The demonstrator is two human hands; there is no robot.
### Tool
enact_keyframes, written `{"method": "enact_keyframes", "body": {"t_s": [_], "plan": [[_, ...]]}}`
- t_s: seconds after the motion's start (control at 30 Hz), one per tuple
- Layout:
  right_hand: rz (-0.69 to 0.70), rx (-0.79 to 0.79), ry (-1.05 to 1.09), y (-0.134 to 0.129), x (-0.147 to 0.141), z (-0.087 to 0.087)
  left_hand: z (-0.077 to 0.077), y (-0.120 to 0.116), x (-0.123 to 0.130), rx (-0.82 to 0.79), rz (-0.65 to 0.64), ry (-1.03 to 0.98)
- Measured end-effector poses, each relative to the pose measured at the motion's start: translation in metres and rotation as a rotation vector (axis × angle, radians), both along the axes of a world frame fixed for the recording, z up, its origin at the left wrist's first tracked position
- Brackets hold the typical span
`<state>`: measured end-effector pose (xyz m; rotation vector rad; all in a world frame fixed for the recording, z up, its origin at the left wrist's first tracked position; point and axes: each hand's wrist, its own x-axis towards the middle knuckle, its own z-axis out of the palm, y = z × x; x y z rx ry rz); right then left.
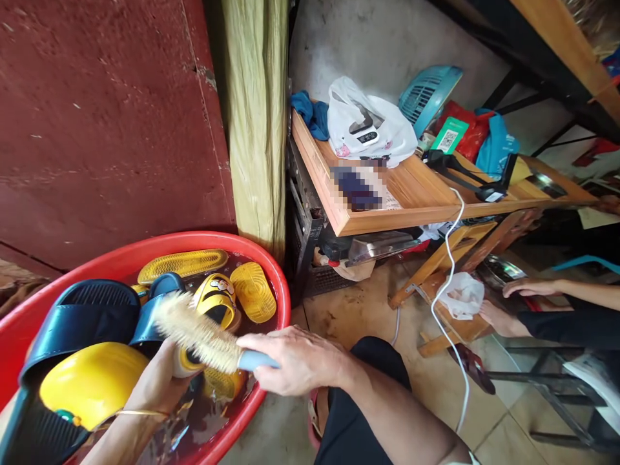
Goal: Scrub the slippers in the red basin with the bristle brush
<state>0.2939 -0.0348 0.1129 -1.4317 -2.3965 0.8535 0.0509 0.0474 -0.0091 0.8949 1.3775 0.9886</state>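
Note:
In the head view, my right hand (303,358) is wrapped round the blue-grey handle of a scrubbing brush (203,336) with pale bristles. The bristles lie across a small yellow and black slipper (185,363), partly hiding it. My left hand (157,381) grips that slipper over the red basin (252,413), its fingertips hidden behind the brush. Several slippers sit in the basin's cloudy water: a large dark blue slipper (97,310), a yellow slipper with a cartoon face (216,298) and a yellow sole (254,292). A smooth yellow rounded piece (92,381) lies on the dark blue slipper.
A wooden tray-topped table (416,187) holds a white plastic bag (368,126) and a blue fan (429,97). A white cable (453,258) hangs down its front. At right, another person's hands (504,316) are near a small plastic bag (462,296). A red door (111,116) stands behind the basin.

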Motion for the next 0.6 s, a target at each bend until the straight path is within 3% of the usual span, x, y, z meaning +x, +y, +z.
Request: {"method": "enact_keyframes", "body": {"t_s": [0.17, 0.23, 0.37, 0.5, 0.6], "plan": [[-0.293, 0.076, -0.234, 0.032, 0.014, -0.032, 0.018, -0.012, -0.005, 0.065, -0.104, 0.085], [-0.249, 0.113, -0.218, 0.035, 0.006, -0.046, 0.017, -0.015, -0.005, 0.082, -0.094, 0.131], [-0.082, 0.137, -0.224, 0.032, -0.023, -0.068, 0.009, -0.02, -0.004, 0.06, -0.046, 0.007], [-0.186, 0.142, -0.308, 0.044, -0.029, -0.081, 0.012, -0.023, -0.004, 0.014, -0.001, 0.031], [-0.236, 0.139, -0.334, 0.055, -0.025, -0.087, 0.016, -0.026, -0.002, 0.034, -0.038, 0.07]]}}
